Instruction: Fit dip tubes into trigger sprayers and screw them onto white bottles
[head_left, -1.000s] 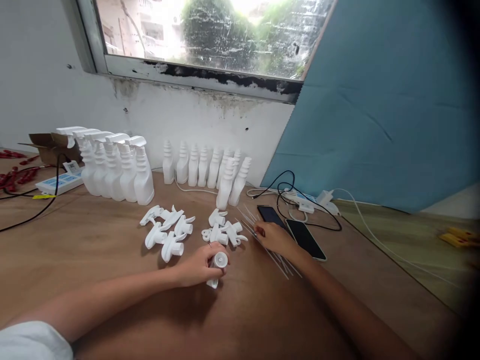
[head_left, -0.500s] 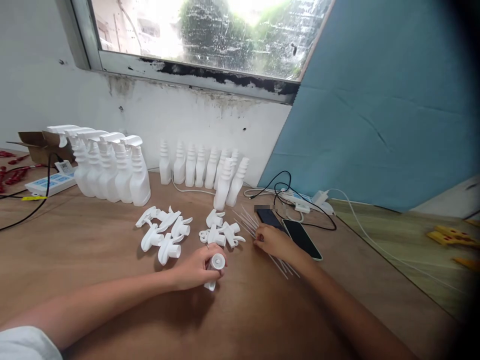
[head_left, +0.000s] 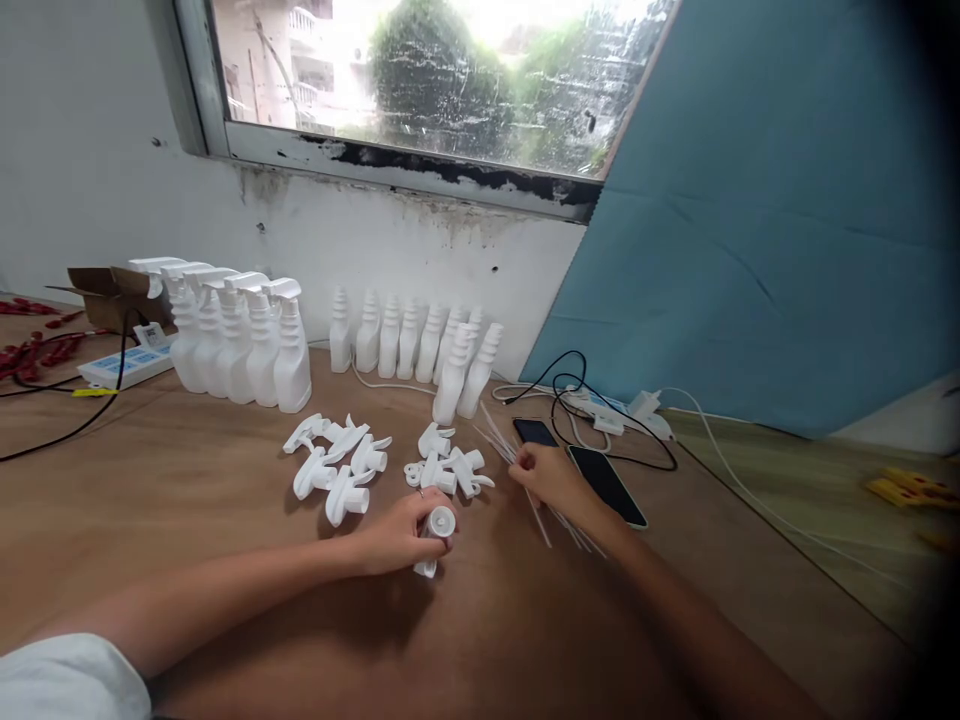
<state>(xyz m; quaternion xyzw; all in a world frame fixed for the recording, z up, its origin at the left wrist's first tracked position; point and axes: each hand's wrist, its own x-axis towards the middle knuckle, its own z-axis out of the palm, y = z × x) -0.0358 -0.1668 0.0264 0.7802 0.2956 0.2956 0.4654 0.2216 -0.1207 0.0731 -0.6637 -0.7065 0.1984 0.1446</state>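
My left hand (head_left: 409, 532) is wrapped round a white spray trigger head (head_left: 441, 522), its round collar facing up toward me. Over a loose bundle of thin white dip tubes (head_left: 495, 432), my right hand (head_left: 547, 475) has thumb and forefinger pinched together. One dip tube (head_left: 541, 525) slants out below these fingers, apart from the others; the rest run under the hand. Just beyond my left hand lies a small pile of trigger heads (head_left: 450, 468). A second pile of trigger heads (head_left: 341, 468) lies to its left.
Spray bottles with heads fitted (head_left: 240, 345) stand in a row at the back left. Headless bottles (head_left: 409, 340) line the wall. Two phones (head_left: 606, 485), black cables and a power strip (head_left: 637, 412) are on the right. Another power strip (head_left: 127, 365) and a cardboard box (head_left: 112, 295) are far left.
One dip tube now lies apart from the bundle below my right fingers, which are drawn into a pinch. My left hand keeps its hold on the trigger head. The whole view has shifted slightly.
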